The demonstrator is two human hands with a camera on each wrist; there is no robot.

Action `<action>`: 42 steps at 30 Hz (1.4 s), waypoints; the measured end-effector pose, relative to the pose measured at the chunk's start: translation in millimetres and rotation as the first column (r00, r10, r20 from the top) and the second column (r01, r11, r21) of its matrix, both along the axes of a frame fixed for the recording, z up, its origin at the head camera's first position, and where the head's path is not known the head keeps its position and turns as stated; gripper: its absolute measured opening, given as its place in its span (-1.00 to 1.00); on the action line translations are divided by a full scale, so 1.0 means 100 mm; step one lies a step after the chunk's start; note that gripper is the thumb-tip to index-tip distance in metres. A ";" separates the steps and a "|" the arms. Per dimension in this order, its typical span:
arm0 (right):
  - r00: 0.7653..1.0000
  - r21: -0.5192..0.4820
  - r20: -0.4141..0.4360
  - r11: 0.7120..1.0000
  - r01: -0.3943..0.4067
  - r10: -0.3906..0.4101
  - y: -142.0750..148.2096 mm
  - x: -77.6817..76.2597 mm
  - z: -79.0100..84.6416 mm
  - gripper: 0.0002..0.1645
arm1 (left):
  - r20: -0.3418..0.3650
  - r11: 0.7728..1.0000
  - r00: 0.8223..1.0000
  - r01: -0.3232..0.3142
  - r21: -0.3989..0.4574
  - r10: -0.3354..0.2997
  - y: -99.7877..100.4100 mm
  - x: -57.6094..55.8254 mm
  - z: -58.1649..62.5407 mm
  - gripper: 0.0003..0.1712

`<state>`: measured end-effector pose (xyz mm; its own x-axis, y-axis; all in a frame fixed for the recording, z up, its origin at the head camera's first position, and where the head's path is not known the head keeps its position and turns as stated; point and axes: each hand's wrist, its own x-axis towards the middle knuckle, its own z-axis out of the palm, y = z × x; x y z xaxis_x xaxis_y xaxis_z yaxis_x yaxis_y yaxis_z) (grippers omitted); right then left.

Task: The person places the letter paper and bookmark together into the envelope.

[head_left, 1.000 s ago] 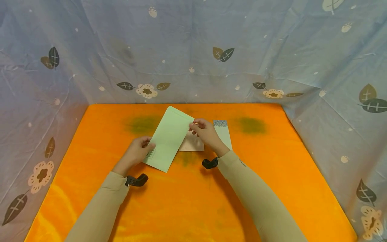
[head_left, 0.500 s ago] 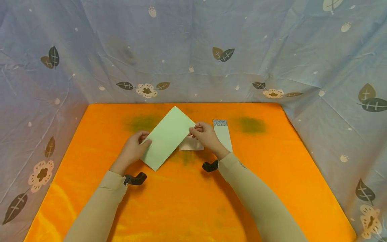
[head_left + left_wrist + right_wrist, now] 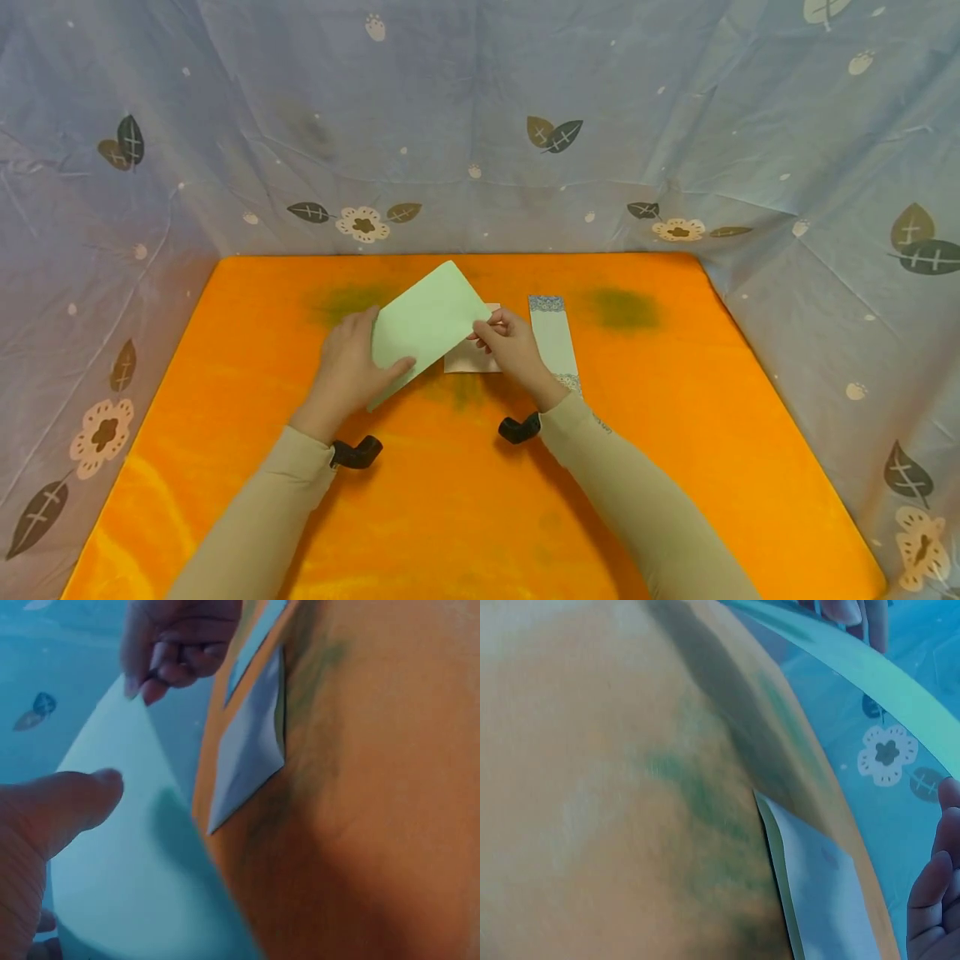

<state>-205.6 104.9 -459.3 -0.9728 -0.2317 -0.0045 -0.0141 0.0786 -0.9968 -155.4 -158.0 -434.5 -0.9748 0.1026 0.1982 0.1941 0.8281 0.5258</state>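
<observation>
A pale green paper envelope [image 3: 427, 321] is held tilted above the table between my two hands. My left hand [image 3: 348, 362] grips its left end, thumb across the near face and fingers behind it. At the right corner, my right hand [image 3: 513, 350] pinches the edge between thumb and fingertips. The left wrist view has the envelope [image 3: 127, 840] bowing under the left thumb [image 3: 82, 796]. Below the right hand lies a pale folded card [image 3: 465, 360], partly covered by envelope and fingers. Its layered edge shows on the card [image 3: 821, 885] in the right wrist view.
A white strip of paper [image 3: 553, 342] with grey lace-patterned ends lies right of the card, its lower end partly behind the right wrist. Orange cloth [image 3: 450, 517] covers the table. Patterned grey-blue curtains [image 3: 480, 117] enclose the back and both sides.
The envelope has turned clockwise and tilted; its printed mark and flap line have gone from view. My left hand has shifted its hold, reaching further around the left edge. The right hand has lowered slightly.
</observation>
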 end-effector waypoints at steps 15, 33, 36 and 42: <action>0.994 -0.106 0.108 0.994 -0.006 0.018 -0.06 0.09 -0.01 -0.69 | -0.138 0.984 0.990 -0.037 -0.173 0.013 0.11 0.05 -0.09 0.50; 0.997 0.094 0.032 0.993 -0.073 0.070 0.03 0.12 -0.02 -0.68 | -0.106 0.967 0.987 0.095 -0.234 -0.123 -0.01 0.07 -0.07 0.50; 0.996 0.096 0.005 0.992 -0.085 0.085 0.03 0.12 -0.03 -0.71 | -0.092 0.965 0.988 0.099 -0.243 -0.124 -0.02 0.07 -0.06 0.51; 0.998 0.064 0.000 0.996 -0.066 0.066 -0.02 0.15 -0.04 -0.72 | -0.086 0.964 0.989 0.091 -0.251 -0.116 -0.02 0.06 -0.07 0.49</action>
